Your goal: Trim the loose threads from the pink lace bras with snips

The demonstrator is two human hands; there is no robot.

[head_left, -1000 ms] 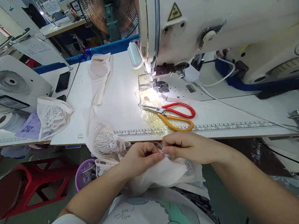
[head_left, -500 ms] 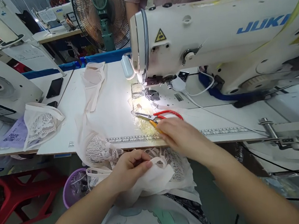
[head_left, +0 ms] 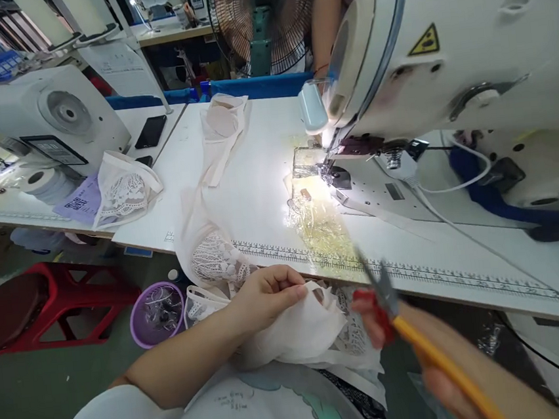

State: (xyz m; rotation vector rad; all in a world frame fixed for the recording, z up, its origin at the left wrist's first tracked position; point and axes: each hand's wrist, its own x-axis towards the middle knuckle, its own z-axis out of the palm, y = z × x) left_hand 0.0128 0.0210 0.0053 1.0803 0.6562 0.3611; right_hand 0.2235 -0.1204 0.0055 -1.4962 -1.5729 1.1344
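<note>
My left hand (head_left: 268, 299) is closed on the edge of a pale bra (head_left: 296, 333) with lace cups, pinching it between thumb and fingers over my lap. Part of the same pale lace garments runs up over the table edge, with a lace cup (head_left: 215, 258) beside my hand. To the right, my right hand (head_left: 439, 329) grips a pair of scissors (head_left: 386, 291), smeared by motion. Their handles look red and orange, and the blades point up and away from me, with the tips near the table edge. Fingers are around the red handle.
A sewing machine (head_left: 444, 68) with a lit needle area stands at the right. Clear yellowed film (head_left: 323, 225) covers the table before it. At the left are a lace cup piece (head_left: 126, 188), a phone (head_left: 151, 132), a purple bin (head_left: 142, 321) and a red stool (head_left: 65, 299). Another person stands behind.
My right hand has picked the scissors up from the table and drawn them down and right towards me. My left hand keeps its hold on the bra. The camera view has turned left.
</note>
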